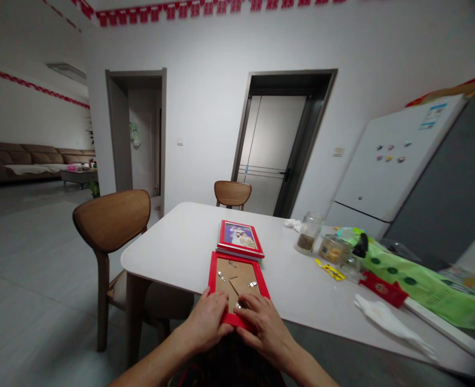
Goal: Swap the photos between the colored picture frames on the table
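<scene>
A red picture frame (266,287) lies back side up at the near table edge, its brown backing board (226,269) showing. Small metal clips (221,276) sit around the board's sides, and a slit is cut near its middle. My left hand (210,318) is closed on the frame's lower left corner, thumb along the near edge. With its thumb at the near edge too, my right hand (264,325) grips the lower right part, its fingertips bent over the bottom clip (238,306). Just beyond lies another red frame (222,242) with a photo facing up, apparently stacked on more.
On the white table (181,236), a glass jar (307,236), a lidded container (334,248), a yellow packet (331,270), a red item (383,289), white tissue (390,322) and a green package (426,285) stand at right. Wooden chairs (114,217) are at the left and far side.
</scene>
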### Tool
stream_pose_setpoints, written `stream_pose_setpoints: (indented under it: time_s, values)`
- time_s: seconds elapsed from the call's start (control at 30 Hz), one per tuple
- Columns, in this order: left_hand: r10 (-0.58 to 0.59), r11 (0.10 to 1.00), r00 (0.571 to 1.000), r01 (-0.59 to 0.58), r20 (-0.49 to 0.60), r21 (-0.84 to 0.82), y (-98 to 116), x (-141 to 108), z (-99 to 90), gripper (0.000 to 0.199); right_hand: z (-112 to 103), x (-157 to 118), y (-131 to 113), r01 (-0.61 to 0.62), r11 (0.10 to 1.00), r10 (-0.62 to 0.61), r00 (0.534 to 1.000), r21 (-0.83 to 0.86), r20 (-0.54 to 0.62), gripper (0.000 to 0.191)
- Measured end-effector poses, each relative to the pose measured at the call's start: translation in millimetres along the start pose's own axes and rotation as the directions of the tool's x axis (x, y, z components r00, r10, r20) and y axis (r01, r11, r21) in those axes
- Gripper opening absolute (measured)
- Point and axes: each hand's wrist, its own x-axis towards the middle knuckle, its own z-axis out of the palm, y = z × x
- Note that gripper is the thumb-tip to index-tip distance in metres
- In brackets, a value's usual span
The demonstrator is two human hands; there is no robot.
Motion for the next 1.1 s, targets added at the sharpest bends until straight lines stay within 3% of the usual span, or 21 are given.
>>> stream_pose_setpoints:
  time_s: [0.17, 0.33, 0.43, 0.77, 0.9, 1.1]
  values:
    - [0.002, 1.000, 1.000, -0.002, -0.007, -0.018, -1, 1, -0.3, 0.042, 3, 0, 14, -0.013, 0.999, 0.014, 1.000, 0.039, -0.015, 0.035]
    - [0.000, 1.000, 1.000, -0.001, -0.028, -0.022, -4, 2, 1.9, 0.044, 7, 17, 51, -0.305, 0.950, 0.299, 0.950, -0.066, -0.086, 0.036]
    - [-0.003, 1.000, 1.000, 0.003, -0.018, -0.018, -4, 2, 1.6, 0.044, 11, 27, 61, -0.375, 0.920, 0.369, 0.927, -0.117, -0.067, 0.033]
    - [-0.027, 1.000, 1.000, 0.027, -0.015, -0.006, -2, 2, 0.5, 0.038, 16, 31, 57, -0.389, 0.921, 0.384, 0.917, -0.027, -0.105, 0.027]
    - [-0.038, 0.999, 0.999, 0.038, -0.004, 0.003, -2, 1, 0.3, 0.038, 12, 28, 55, -0.385, 0.921, 0.382, 0.922, -0.054, -0.061, 0.032]
    - [-0.028, 1.000, 1.000, 0.028, -0.004, -0.009, -3, -2, 1.3, 0.043, 15, 48, 33, -0.324, 0.941, 0.312, 0.943, -0.102, -0.114, 0.031]
